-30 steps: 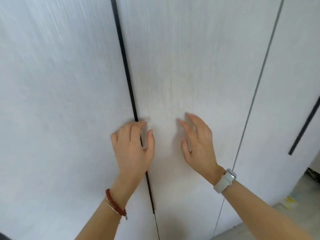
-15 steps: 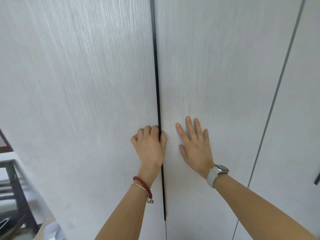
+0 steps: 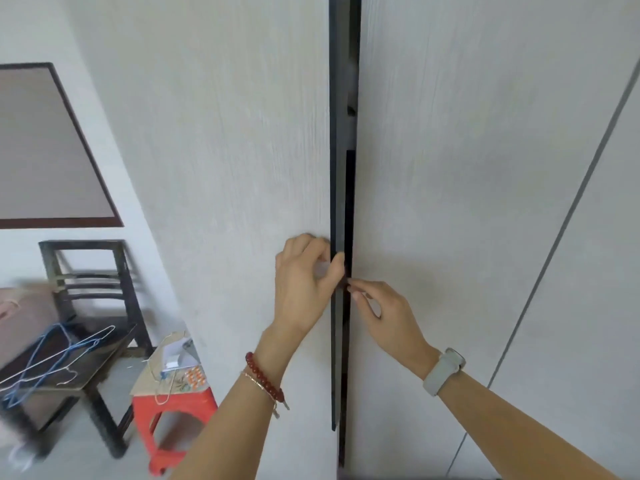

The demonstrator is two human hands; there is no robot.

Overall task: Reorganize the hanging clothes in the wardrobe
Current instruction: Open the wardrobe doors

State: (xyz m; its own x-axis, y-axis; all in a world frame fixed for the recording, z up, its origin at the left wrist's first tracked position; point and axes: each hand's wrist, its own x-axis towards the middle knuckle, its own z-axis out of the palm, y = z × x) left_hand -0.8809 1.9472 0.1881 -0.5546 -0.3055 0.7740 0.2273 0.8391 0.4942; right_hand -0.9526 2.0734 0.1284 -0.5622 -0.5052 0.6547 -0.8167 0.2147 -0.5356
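Note:
Two tall pale wardrobe doors fill the view, the left door (image 3: pixel 242 168) and the right door (image 3: pixel 450 168), with a narrow dark gap (image 3: pixel 344 133) between them. My left hand (image 3: pixel 303 285) grips the black edge strip of the left door, thumb on the strip, fingers curled on the panel. My right hand (image 3: pixel 384 313) has its fingertips hooked into the gap at the edge of the right door. The gap shows only darkness; no clothes are visible.
A third wardrobe panel (image 3: pixel 595 271) stands at the right. At the left a dark wooden chair (image 3: pixel 93 306) carries wire hangers (image 3: pixel 52 362). A red plastic stool (image 3: pixel 166 417) with small items stands beside it on the floor.
The gap between the doors has widened. My right hand went from flat on the right door to hooking its edge. The view swung right, showing the chair and stool.

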